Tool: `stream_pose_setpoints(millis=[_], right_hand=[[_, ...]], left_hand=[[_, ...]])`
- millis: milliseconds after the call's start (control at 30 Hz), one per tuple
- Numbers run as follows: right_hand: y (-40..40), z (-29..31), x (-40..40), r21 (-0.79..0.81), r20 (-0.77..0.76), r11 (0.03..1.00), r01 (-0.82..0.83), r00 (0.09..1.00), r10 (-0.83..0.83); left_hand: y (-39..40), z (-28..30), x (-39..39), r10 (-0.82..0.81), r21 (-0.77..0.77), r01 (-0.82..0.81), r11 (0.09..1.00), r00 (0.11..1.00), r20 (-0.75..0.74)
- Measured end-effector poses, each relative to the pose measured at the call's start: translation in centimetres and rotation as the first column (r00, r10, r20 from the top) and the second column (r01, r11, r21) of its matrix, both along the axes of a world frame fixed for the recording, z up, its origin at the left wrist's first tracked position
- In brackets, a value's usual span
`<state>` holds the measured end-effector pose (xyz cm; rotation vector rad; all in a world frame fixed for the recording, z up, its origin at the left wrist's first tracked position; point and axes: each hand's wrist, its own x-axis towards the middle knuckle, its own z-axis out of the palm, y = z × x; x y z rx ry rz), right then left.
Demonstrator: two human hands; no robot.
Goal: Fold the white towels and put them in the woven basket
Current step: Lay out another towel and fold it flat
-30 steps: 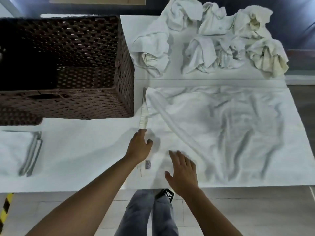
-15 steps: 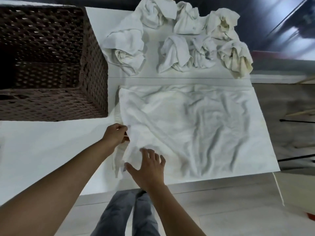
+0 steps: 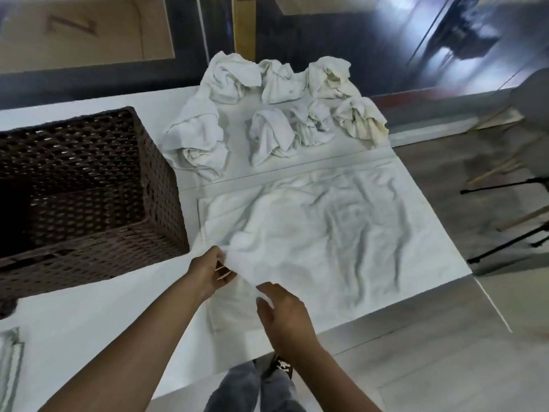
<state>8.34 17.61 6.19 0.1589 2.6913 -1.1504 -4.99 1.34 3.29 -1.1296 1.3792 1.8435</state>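
A large white towel lies spread and wrinkled on the white table, to the right of a dark brown woven basket. My left hand pinches the towel's near left edge and lifts it a little. Close by on the right, my right hand has its fingers curled onto the same raised fold near the table's front edge. Several crumpled white towels are heaped at the back of the table. The basket's inside is dark and looks empty where I can see it.
A folded white cloth shows at the table's far left edge. Beyond the table's right side there are a grey chair with wooden legs and black tripod legs on the floor. My legs and a shoe are below the front edge.
My view has tilted and shifted. My left hand went from lying on the towel's left edge to pinching and lifting it, and my right hand moved from flat on the towel to gripping the fold.
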Motion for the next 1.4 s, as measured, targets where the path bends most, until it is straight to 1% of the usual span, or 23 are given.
stream_pose_setpoints(millis=[100, 133, 167, 267, 300, 367, 433, 467, 533, 567, 633, 700, 767, 867, 900, 967, 1100, 1133, 1200, 1333, 1400], right_hand=[[1.0, 1.9, 0.4, -0.011, 0.024, 1.0, -0.005, 1.0, 0.005], [1.3, 2.7, 0.4, -0.025, 0.031, 1.0, -0.003, 1.0, 0.004], [1.7, 3.6, 0.5, -0.048, 0.036, 0.999, 0.01, 0.999, -0.008], [3.2, 6.1, 0.7, -0.15, 0.083, 0.981, 0.124, 0.99, -0.112], [3.7, 6.8, 0.7, -0.192, 0.11, 0.968, 0.16, 0.984, -0.141], [4.5, 7.9, 0.6, -0.289, 0.164, 0.934, 0.208, 0.973, -0.166], [4.7, 8.7, 0.3, -0.377, 0.193, 0.903, 0.208, 0.971, -0.143], [4.6, 8.9, 0.2, -0.406, 0.198, 0.893, 0.195, 0.972, -0.123], [4.5, 9.1, -0.2, -0.444, 0.178, 0.882, 0.157, 0.98, -0.085], [4.6, 9.2, -0.5, -0.459, 0.166, 0.878, 0.137, 0.984, -0.067], [5.2, 9.5, -1.1, -0.504, 0.156, 0.856, 0.115, 0.987, -0.04], [6.5, 9.5, -1.7, -0.529, 0.143, 0.844, 0.088, 0.99, -0.013], [8.4, 9.2, -2.0, -0.53, 0.118, 0.845, 0.074, 0.993, -0.013], [12.6, 7.9, -2.2, -0.518, 0.084, 0.848, 0.113, 0.993, -0.081], [14.4, 7.4, -2.2, -0.503, 0.082, 0.853, 0.143, 0.99, -0.117], [18.4, 6.4, -2.4, -0.489, 0.099, 0.845, 0.215, 0.976, -0.191], [27.5, 4.7, -2.6, -0.49, 0.14, 0.805, 0.335, 0.941, -0.307], [29.9, 4.3, -2.6, -0.483, 0.144, 0.798, 0.361, 0.931, -0.334], [34.2, 3.4, -2.4, -0.464, 0.153, 0.791, 0.399, 0.916, -0.372], [41.1, 1.8, -2.2, -0.401, 0.198, 0.785, 0.472, 0.881, -0.429], [43.4, 0.4, -2.4, -0.359, 0.233, 0.795, 0.489, 0.872, -0.431]], left_hand=[[0.2, -2.4, -2.5, -0.058, 0.132, 0.05, 0.99, 0.997, 0.055], [0.5, -2.9, -3.6, -0.065, 0.134, 0.057, 0.989, 0.996, 0.061], [0.6, -3.6, -4.8, -0.058, 0.094, 0.053, 0.994, 0.997, 0.055], [-0.6, -8.9, -9.8, -0.003, -0.065, 0.003, 0.998, 1.0, -0.003], [-0.8, -9.3, -11.0, 0.025, -0.113, -0.029, 0.993, 0.999, -0.035], [-0.4, -7.2, -12.8, 0.024, -0.216, -0.06, 0.975, 0.986, -0.166], [1.7, 0.8, -11.9, -0.019, -0.376, -0.096, 0.922, 0.957, -0.291], [2.2, 3.0, -11.8, -0.027, -0.432, -0.147, 0.89, 0.928, -0.372], [2.7, 5.5, -11.8, -0.083, -0.487, -0.22, 0.845, 0.846, -0.526], [2.8, 6.3, -11.8, -0.13, -0.515, -0.23, 0.826, 0.811, -0.571], [3.2, 7.3, -11.9, -0.184, -0.558, -0.249, 0.792, 0.773, -0.607], [3.8, 8.3, -11.8, -0.243, -0.61, -0.258, 0.749, 0.75, -0.616], [5.1, 8.6, -11.7, -0.279, -0.647, -0.243, 0.722, 0.755, -0.594], [8.5, 9.0, -11.3, -0.341, -0.728, -0.193, 0.658, 0.786, -0.516], [10.0, 9.0, -11.3, -0.344, -0.73, -0.191, 0.656, 0.785, -0.515], [13.6, 9.1, -11.1, -0.331, -0.721, -0.215, 0.658, 0.778, -0.534], [21.2, 7.6, -11.6, -0.315, -0.701, -0.316, 0.639, 0.724, -0.614], [23.3, 7.4, -11.8, -0.318, -0.711, -0.303, 0.634, 0.736, -0.597], [27.1, 6.5, -12.3, -0.313, -0.706, -0.31, 0.637, 0.733, -0.604], [35.3, 5.8, -12.8, -0.419, -0.75, -0.355, 0.558, 0.66, -0.624], [39.7, 5.8, -13.2, -0.465, -0.766, -0.331, 0.551, 0.641, -0.611]])
